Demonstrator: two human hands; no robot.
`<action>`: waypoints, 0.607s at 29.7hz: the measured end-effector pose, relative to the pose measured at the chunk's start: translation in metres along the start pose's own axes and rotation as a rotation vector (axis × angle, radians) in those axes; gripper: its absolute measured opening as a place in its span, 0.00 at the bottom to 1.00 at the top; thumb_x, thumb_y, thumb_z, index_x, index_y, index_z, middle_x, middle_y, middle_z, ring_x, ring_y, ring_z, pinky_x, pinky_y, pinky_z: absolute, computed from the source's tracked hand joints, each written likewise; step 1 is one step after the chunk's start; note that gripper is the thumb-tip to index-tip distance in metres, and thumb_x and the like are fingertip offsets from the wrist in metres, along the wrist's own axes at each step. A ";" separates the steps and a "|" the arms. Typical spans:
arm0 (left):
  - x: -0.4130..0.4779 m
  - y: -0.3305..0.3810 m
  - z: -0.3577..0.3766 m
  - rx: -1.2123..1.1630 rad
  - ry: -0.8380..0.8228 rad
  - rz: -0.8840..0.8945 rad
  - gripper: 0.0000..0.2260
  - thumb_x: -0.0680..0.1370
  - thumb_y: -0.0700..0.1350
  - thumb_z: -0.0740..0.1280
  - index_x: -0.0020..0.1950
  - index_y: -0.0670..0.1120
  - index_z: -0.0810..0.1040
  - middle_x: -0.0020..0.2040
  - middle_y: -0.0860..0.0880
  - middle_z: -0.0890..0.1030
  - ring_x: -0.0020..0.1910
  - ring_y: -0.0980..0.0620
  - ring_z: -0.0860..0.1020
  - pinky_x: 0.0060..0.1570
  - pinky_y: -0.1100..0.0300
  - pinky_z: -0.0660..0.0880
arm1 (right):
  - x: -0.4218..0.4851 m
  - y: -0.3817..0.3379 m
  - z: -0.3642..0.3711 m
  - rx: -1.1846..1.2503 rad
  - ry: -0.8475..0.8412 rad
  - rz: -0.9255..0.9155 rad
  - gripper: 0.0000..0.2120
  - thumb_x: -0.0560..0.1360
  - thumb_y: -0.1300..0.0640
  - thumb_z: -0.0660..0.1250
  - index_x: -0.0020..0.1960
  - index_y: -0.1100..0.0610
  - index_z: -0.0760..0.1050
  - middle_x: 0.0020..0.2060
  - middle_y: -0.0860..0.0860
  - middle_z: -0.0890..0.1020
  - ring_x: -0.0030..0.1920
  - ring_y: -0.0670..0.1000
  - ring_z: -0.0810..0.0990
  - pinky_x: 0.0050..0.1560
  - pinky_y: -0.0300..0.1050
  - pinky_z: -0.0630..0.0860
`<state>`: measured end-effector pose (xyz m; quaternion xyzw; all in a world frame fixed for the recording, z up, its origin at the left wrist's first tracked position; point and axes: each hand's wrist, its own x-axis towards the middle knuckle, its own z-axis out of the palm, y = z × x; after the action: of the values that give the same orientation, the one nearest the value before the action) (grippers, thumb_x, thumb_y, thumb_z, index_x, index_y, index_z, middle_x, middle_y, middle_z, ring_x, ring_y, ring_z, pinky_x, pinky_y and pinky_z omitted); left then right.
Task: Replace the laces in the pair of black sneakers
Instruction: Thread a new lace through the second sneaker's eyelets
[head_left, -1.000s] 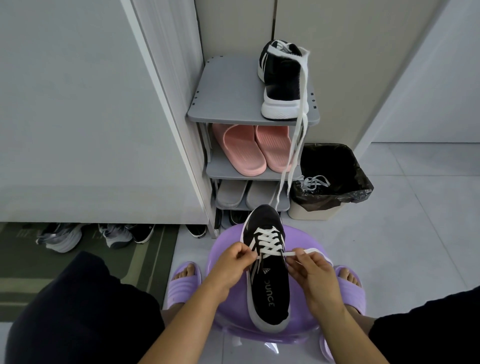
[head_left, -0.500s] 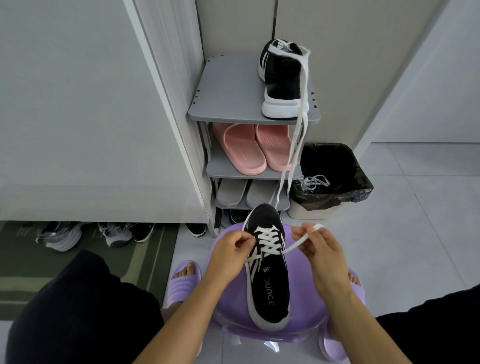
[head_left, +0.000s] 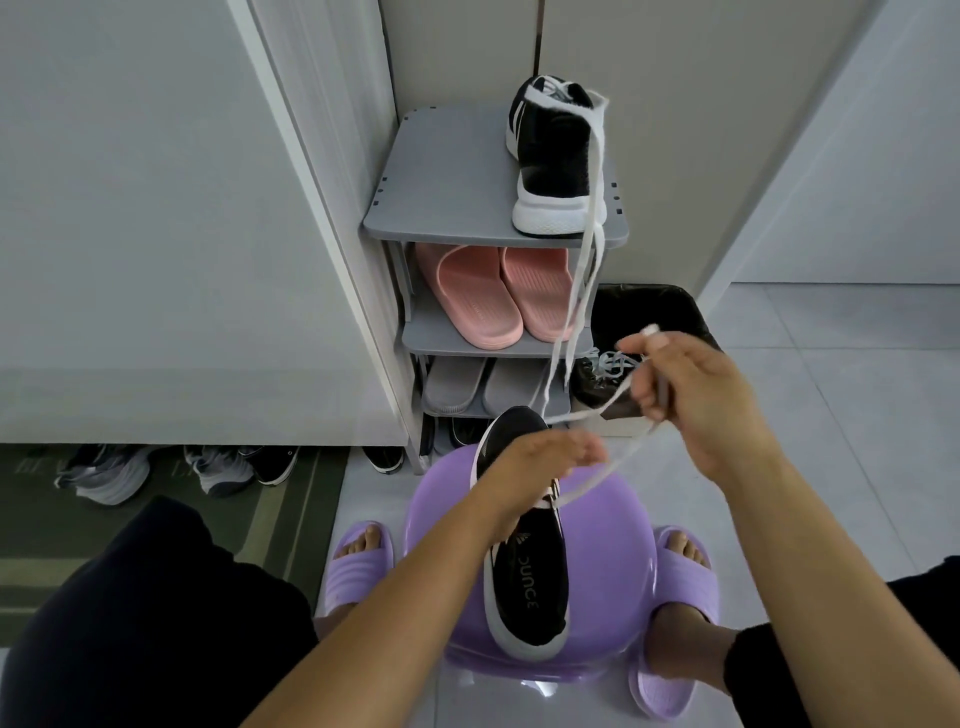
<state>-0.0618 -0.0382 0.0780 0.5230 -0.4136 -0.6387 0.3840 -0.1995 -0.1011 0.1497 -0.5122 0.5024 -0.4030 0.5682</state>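
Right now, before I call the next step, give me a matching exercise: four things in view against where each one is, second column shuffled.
Things:
1. nearer black sneaker
2. farther black sneaker
3. pink slippers
4. white lace end

Places:
A. top of the grey rack
B. pinched in the right hand
C. on the purple stool
D. the rack's second shelf

Pairs: 1-C, 2-A, 3-D, 4-B.

near sneaker (head_left: 527, 597) on the stool (head_left: 613, 561); behind it, the rack (head_left: 441, 197) bears the far sneaker (head_left: 550, 150); bin (head_left: 649, 312) right of the rack
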 end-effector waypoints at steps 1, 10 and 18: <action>0.002 0.006 -0.001 -0.147 -0.020 -0.019 0.16 0.80 0.55 0.57 0.50 0.47 0.80 0.46 0.51 0.82 0.50 0.54 0.80 0.58 0.59 0.71 | -0.002 0.001 0.005 -0.101 -0.101 0.021 0.13 0.80 0.60 0.56 0.44 0.57 0.77 0.22 0.48 0.75 0.21 0.44 0.69 0.24 0.35 0.65; 0.014 0.040 -0.024 -0.731 0.150 0.080 0.08 0.79 0.40 0.59 0.45 0.42 0.77 0.39 0.48 0.84 0.41 0.53 0.83 0.50 0.57 0.77 | -0.034 0.066 0.013 -0.143 0.029 0.244 0.11 0.79 0.65 0.55 0.45 0.64 0.75 0.27 0.53 0.80 0.24 0.45 0.76 0.27 0.33 0.73; -0.030 0.020 -0.091 0.033 0.459 0.055 0.06 0.76 0.40 0.66 0.45 0.48 0.82 0.39 0.52 0.82 0.40 0.57 0.76 0.38 0.70 0.73 | -0.026 0.127 -0.044 -0.391 0.418 0.259 0.13 0.78 0.65 0.55 0.57 0.65 0.75 0.39 0.54 0.81 0.39 0.54 0.77 0.47 0.48 0.73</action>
<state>0.0336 -0.0289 0.0972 0.6493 -0.3398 -0.4855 0.4767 -0.2545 -0.0644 0.0293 -0.4496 0.7373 -0.3194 0.3901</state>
